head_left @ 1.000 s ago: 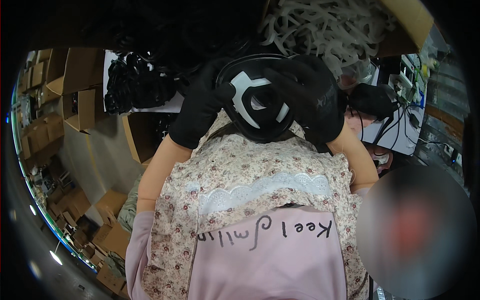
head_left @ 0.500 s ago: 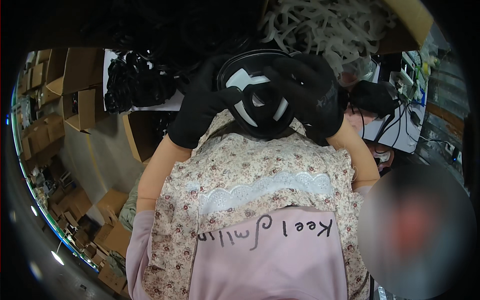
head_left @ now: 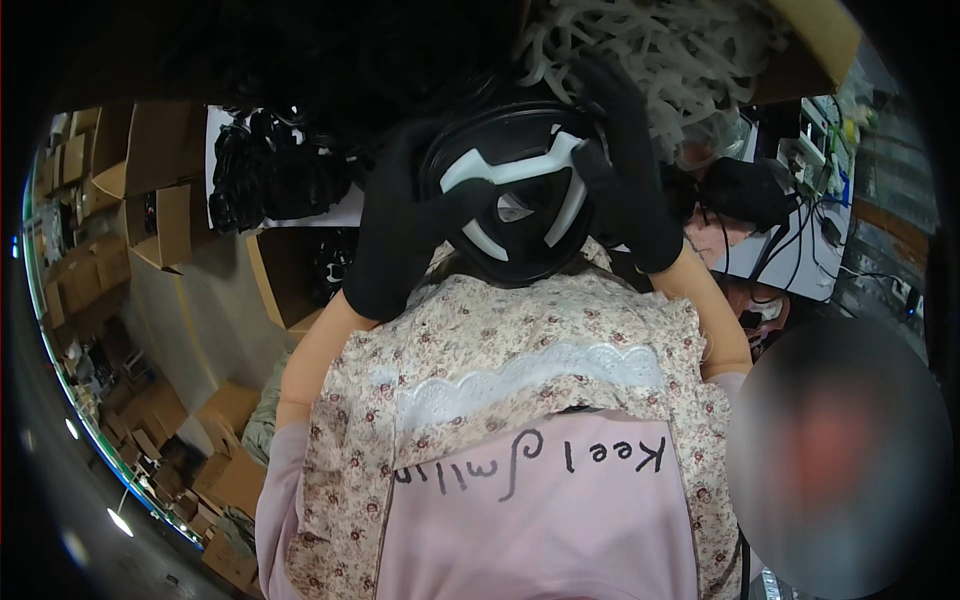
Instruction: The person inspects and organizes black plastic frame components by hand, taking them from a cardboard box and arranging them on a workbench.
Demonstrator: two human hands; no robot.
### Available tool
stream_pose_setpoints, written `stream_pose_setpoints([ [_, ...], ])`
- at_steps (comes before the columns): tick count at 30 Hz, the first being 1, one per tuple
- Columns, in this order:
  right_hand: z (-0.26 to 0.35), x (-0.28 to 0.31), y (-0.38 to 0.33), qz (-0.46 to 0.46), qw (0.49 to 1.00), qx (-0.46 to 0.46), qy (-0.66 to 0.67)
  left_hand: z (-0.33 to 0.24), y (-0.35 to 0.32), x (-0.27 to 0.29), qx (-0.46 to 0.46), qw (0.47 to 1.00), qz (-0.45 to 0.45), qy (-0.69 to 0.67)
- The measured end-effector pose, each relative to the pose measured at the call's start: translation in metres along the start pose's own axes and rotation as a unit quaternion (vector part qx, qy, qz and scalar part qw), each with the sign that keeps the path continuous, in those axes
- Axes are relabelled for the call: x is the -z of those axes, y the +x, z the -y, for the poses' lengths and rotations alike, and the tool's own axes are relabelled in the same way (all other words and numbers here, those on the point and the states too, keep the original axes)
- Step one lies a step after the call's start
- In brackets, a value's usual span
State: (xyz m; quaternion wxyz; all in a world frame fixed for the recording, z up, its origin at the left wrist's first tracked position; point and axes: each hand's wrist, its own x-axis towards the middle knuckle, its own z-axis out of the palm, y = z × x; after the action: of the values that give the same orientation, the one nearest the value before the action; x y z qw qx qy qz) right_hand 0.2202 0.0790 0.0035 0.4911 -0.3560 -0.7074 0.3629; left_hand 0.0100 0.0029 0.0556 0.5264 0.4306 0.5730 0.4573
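Disc (head_left: 515,195), black, round, at 12 o'clock before the chest, white three-armed frame (head_left: 520,185) on its face. Left hand (head_left: 395,235) grips the 9 o'clock rim; right hand (head_left: 625,175) pinches the frame's 3 o'clock arm. Step, judged: seating the frame. Next calls for even pressure round the rim.

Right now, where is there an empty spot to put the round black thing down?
Hardly anywhere. Both gloved hands, left hand and right hand, hold the round black part with its white three-armed piece. Behind it a box of white strips and a heap of black parts crowd the surface. The only bare patch is the white sheet's corner by that heap.
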Motion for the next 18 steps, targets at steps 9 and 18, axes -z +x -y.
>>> stream_pose_setpoints([
  [9, 0.021, 0.000, -0.003, 0.084, 0.941, -0.249, 0.213, -0.004, -0.006, -0.007, 0.017, 1.000, -0.006, -0.001],
  [18, 0.025, 0.002, -0.007, 0.058, 0.930, -0.296, 0.212, -0.008, -0.004, -0.008, 0.096, 0.994, 0.010, -0.049],
])
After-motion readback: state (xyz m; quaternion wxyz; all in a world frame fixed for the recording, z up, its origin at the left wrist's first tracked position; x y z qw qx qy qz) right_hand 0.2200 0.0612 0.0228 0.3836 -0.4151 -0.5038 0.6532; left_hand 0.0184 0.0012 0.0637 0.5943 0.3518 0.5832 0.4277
